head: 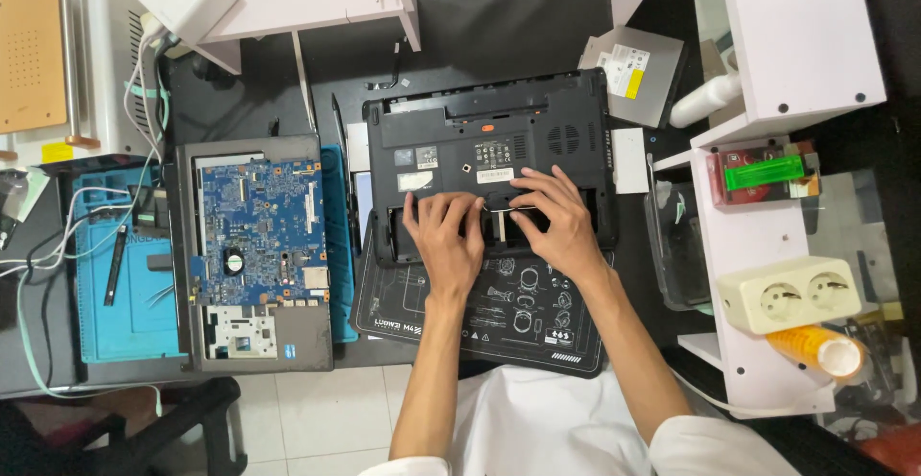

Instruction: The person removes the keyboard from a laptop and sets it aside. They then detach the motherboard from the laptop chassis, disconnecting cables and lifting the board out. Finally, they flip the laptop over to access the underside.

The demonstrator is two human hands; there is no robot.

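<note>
Item: black laptop base point(499, 140), upside down on a printed black work mat point(499, 318), centre of desk. Status, as far as can be judged — part-stripped: the bottom bay near the front edge is open with its cover off, and an optical drive point(633, 73) lies loose on the desk behind the base, right rear corner; the rest of the shell looks intact, so most of the strip-down seems left to do. Left hand point(446, 236) — fingers curled down into the open bay, tips pressing on something inside; can't tell what, if anything, is pinched. Right hand point(556, 222) — fingers spread, flat over the same bay, tips touching a small pale part point(499, 209) between the two hands; not closed round it. Both hands on the base's near edge, wrists over the mat. Adjacent: second opened laptop w/ blue circuit board point(254, 236) exposed, left of the mat; white shelf unit point(796, 44) and cream double socket point(787, 294) to the right.
</note>
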